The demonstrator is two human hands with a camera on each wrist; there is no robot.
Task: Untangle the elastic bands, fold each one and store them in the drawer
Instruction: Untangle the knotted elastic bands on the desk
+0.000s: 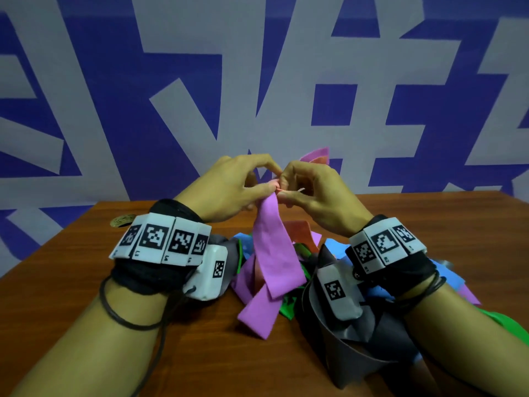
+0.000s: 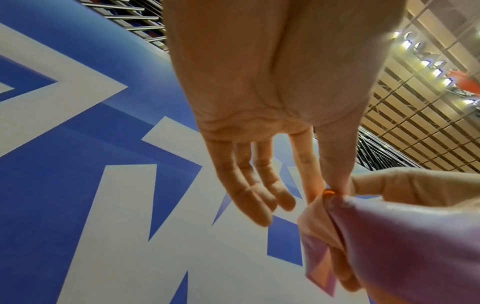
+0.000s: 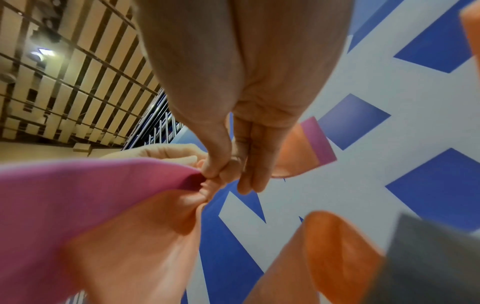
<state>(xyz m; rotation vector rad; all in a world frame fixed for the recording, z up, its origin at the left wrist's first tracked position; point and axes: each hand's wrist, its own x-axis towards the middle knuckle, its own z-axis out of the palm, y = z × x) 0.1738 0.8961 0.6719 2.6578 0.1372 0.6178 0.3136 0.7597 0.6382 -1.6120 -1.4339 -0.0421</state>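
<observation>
Presently both hands – left [image 1: 234, 187], right [image 1: 310, 190] – pinch the knot joining the pink band [image 1: 274, 253] and orange band [image 3: 145, 242] above the table's [image 1: 86, 282] middle; risk: pulling could tighten it.

Wooden table [image 1: 86, 282] fills the lower half of the head view, grain running warm and brown. At ten o'clock on it, near the far left edge, sits a small round brass-coloured object [image 1: 123, 220], too small to identify. Behind the table stands a blue wall [image 1: 114, 110] with big pale grey block shapes. From the wrist cameras, up at twelve o'clock, a slatted ceiling [image 2: 415, 123] with a row of bright lights [image 2: 426, 61].
</observation>
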